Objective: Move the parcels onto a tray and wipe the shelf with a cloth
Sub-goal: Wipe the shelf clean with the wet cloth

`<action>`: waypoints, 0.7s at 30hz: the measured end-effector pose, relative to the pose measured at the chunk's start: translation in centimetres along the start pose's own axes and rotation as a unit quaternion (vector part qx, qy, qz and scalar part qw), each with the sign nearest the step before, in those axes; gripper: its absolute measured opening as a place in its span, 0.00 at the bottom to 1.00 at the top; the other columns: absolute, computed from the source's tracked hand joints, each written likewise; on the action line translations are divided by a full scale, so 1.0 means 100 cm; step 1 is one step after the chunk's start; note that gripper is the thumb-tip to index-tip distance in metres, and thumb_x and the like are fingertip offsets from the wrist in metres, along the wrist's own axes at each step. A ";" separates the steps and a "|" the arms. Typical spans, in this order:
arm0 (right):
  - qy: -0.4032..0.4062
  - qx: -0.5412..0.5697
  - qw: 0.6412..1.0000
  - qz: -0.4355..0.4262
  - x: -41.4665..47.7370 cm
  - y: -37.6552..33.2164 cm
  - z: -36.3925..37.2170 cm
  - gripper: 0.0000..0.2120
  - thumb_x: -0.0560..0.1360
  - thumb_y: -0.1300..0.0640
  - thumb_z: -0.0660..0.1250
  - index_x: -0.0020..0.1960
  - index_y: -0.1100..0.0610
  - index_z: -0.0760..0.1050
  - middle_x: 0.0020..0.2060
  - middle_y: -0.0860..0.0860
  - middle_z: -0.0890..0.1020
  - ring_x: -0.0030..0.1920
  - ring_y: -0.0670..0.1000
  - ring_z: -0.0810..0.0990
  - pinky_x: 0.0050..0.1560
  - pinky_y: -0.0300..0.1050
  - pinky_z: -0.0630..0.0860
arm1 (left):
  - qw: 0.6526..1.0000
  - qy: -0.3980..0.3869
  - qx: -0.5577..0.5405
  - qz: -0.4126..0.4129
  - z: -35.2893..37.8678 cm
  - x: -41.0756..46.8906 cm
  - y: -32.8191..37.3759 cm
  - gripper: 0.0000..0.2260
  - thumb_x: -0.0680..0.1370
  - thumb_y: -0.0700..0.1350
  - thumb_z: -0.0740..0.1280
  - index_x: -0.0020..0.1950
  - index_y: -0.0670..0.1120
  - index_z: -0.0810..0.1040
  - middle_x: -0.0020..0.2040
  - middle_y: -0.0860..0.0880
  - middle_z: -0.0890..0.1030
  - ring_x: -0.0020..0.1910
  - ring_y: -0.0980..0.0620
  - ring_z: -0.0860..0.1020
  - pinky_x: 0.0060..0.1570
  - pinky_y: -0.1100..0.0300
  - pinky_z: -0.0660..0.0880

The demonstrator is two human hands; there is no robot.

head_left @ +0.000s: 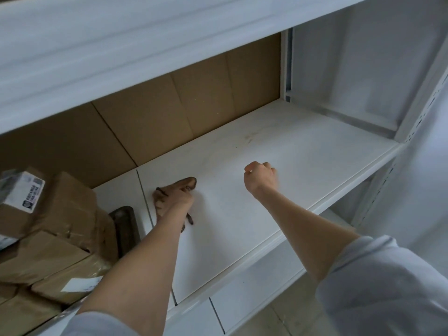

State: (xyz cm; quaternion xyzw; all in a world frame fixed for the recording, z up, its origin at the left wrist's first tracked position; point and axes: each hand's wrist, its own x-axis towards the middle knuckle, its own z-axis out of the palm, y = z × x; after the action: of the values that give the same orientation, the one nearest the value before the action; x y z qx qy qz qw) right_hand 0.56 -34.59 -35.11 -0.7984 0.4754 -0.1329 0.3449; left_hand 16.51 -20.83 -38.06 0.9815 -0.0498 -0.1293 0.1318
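The shelf (278, 180) was smooth, matt white, faintly smudged near the frame's centre. Behind it stood matt brown cardboard (169, 112). At lower left the parcels (68, 207) were brown cardboard crossed with glossy, crinkled tape (72, 230) and bearing white paper labels (26, 192). The cloth (169, 195) looked soft and brown, with a dark fringe.

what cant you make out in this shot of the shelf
Head view, the only one:
- cloth: mostly under the left hand, so its full shape is hidden.
- tray: only one dark end shows; the parcels cover the rest.
- parcels: the stack is cut off by the left edge of the picture.
- label on the top parcel: print too small and blurred to read.
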 end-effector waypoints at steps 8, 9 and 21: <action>0.048 0.019 0.997 0.049 0.008 0.048 -0.027 0.19 0.79 0.59 0.54 0.66 0.51 0.74 0.64 0.55 0.71 0.67 0.57 0.65 0.63 0.47 0.68 | 0.962 -0.135 0.038 0.234 0.025 -0.030 0.082 0.28 0.80 0.56 0.47 0.79 0.53 0.44 0.79 0.51 0.41 0.78 0.51 0.42 0.76 0.53 0.41; 0.056 0.019 0.997 0.055 0.008 0.055 -0.033 0.19 0.80 0.59 0.54 0.66 0.52 0.74 0.64 0.56 0.71 0.66 0.57 0.66 0.63 0.48 0.67 | 0.949 -0.161 0.050 0.267 0.033 -0.042 0.095 0.28 0.80 0.57 0.46 0.79 0.54 0.43 0.78 0.53 0.39 0.77 0.53 0.40 0.75 0.54 0.39; 0.087 0.050 0.990 0.095 -0.023 0.107 -0.083 0.20 0.79 0.58 0.52 0.66 0.53 0.74 0.63 0.56 0.71 0.66 0.57 0.65 0.60 0.51 0.70 | 0.876 -0.184 0.073 0.439 0.057 -0.207 0.146 0.22 0.83 0.46 0.55 0.76 0.44 0.59 0.76 0.46 0.61 0.75 0.48 0.59 0.71 0.57 0.53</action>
State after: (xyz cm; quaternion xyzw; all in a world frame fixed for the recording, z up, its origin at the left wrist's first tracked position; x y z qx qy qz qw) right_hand -12.18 -39.49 -36.08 -0.7166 0.5702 -0.1922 0.3527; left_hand -5.81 -33.55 -34.42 0.8242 -0.5084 -0.2320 0.0915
